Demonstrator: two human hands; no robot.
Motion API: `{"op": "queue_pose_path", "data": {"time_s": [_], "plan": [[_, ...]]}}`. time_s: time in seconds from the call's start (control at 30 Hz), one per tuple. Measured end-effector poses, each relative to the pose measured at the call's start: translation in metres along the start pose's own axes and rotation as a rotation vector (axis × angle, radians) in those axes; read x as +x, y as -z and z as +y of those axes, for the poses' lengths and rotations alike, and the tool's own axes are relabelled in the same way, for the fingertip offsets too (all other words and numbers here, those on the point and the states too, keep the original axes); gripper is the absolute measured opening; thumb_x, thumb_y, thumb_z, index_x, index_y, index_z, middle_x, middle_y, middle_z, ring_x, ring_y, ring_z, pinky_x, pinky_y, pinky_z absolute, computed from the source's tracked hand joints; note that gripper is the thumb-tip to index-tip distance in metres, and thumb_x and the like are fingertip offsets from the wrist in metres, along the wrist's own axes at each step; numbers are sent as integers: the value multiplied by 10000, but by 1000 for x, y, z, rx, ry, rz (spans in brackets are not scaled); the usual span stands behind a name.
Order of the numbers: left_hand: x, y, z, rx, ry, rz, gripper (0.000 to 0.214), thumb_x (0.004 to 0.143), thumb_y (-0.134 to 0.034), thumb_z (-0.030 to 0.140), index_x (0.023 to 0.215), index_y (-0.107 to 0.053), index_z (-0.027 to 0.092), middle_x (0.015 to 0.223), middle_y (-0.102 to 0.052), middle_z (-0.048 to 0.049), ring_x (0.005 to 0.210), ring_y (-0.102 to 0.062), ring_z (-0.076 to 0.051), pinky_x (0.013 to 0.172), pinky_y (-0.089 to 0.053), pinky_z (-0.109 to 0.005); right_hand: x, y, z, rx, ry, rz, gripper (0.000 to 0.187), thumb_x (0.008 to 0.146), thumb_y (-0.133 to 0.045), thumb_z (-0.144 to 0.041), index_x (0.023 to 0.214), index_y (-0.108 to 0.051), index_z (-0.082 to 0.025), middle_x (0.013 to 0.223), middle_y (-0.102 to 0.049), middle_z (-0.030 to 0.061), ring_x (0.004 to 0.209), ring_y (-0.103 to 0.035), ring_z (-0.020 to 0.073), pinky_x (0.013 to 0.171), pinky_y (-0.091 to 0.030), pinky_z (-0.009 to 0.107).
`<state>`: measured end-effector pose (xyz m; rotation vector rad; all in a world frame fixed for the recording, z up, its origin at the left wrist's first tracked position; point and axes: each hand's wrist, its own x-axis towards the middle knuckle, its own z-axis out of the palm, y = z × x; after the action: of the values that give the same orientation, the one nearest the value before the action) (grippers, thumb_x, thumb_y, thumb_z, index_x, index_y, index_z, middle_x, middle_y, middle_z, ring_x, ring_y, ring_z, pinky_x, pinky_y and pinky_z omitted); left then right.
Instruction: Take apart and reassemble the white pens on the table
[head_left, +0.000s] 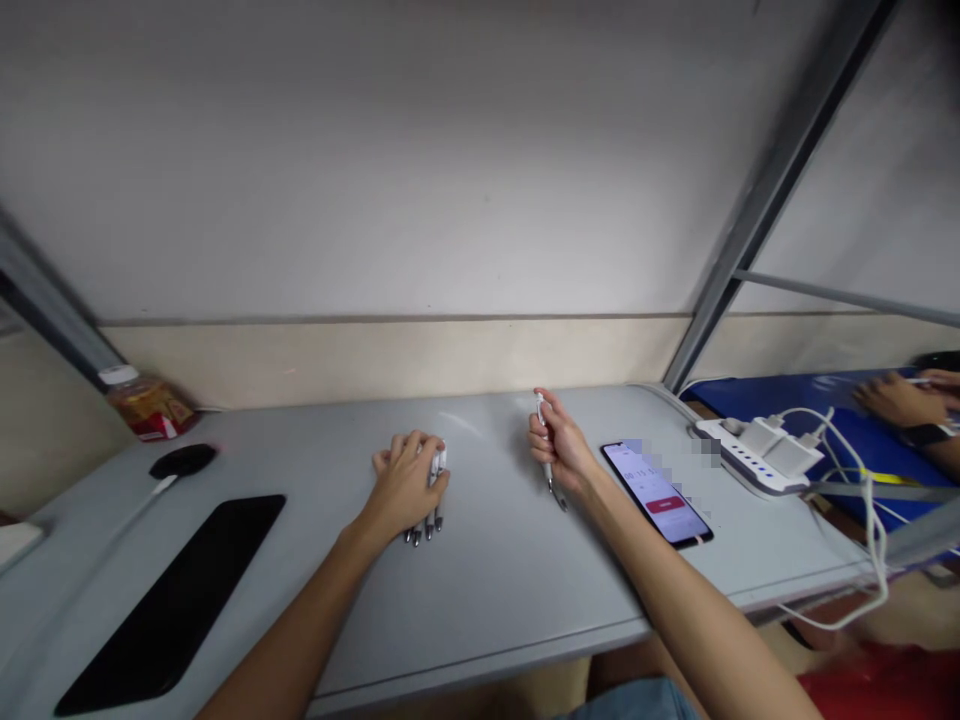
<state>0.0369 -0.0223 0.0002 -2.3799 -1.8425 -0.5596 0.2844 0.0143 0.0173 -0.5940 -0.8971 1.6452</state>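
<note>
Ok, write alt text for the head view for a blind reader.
A person's left hand cups several pens on a grey desk while the right hand grips at least one pen. A lit phone and a white power strip lie to the right.

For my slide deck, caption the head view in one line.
Left hand over a cluster of pens, right hand gripping at least one other pen, at a gray desk.

Dim-ish light w/ wall point(420, 150) darker up top, faint desk point(480, 570) glare, btm-R blurry.
</note>
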Motion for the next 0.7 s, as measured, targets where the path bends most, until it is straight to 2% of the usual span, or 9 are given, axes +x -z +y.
{"op": "queue_pose_path", "data": {"time_s": [0.1, 0.17, 0.23, 0.3, 0.4, 0.5, 0.6, 0.7], "plan": [[0, 1, -1, 2, 6, -10, 273, 825, -472, 305, 1076, -560, 248, 1138, -553, -76, 1083, -436, -279, 880, -296, -456, 2, 2, 3, -55, 12, 11, 352, 824, -615, -411, 1124, -458, -318, 595, -401, -82, 415, -253, 51, 372, -148, 149], [0, 2, -1, 3, 15, -18, 279, 822, -474, 299, 1084, -559, 247, 1147, -552, -77, 1087, -431, -278, 890, -289, -460, 4, 4, 5, -120, 16, 23, 349, 816, -612, -421, 1114, -495, -282, 619, -460, -63, 445, -344, 63, 391, -251, 158], [0, 3, -2, 3, 23, -25, 287, 823, -474, 293, 1094, -557, 247, 1161, -549, -81, 1093, -425, -277, 893, -287, -459, 6, 6, 6, -200, 20, 46, 329, 796, -620, -407, 1065, -542, -235, 664, -523, -34, 527, -461, 89, 479, -385, 196], [0, 4, -2, 0, 22, -29, 291, 828, -467, 290, 1103, -554, 249, 1171, -547, -83, 1100, -420, -279, 891, -287, -458, 8, 9, 7, -322, 43, 79, 292, 779, -621, -376, 1006, -586, -197, 724, -572, -4, 630, -532, 117, 603, -450, 244], [0, 5, -2, -5, 22, -35, 296, 829, -462, 280, 1109, -552, 253, 1180, -546, -83, 1114, -415, -283, 891, -289, -458, 10, 15, 7, -659, 112, 160, 249, 778, -595, -342, 941, -653, -163, 854, -631, 42, 783, -567, 156, 744, -444, 284], [1, 5, -3, -12, 28, -46, 297, 818, -470, 267, 1102, -556, 252, 1181, -546, -82, 1121, -416, -285, 888, -298, -449, 9, 21, 7, -1059, 139, 244, 265, 782, -585, -331, 958, -698, -169, 1048, -641, 80, 998, -545, 219, 870, -399, 334], [1, 4, -3, -16, 14, -47, 289, 824, -458, 255, 1096, -555, 249, 1178, -547, -79, 1125, -419, -283, 872, -310, -435, 8, 24, 9, -1362, 78, 264, 282, 791, -589, -337, 1008, -714, -206, 1175, -600, 89, 1151, -465, 271, 946, -332, 397], [1, 3, -3, -13, 1, -38, 284, 834, -435, 238, 1093, -553, 246, 1171, -548, -78, 1120, -422, -277, 870, -308, -433, 8, 25, 9, -1524, -18, 224, 333, 785, -614, -347, 1084, -698, -228, 1240, -569, 100, 1179, -440, 297, 951, -304, 434]]}}
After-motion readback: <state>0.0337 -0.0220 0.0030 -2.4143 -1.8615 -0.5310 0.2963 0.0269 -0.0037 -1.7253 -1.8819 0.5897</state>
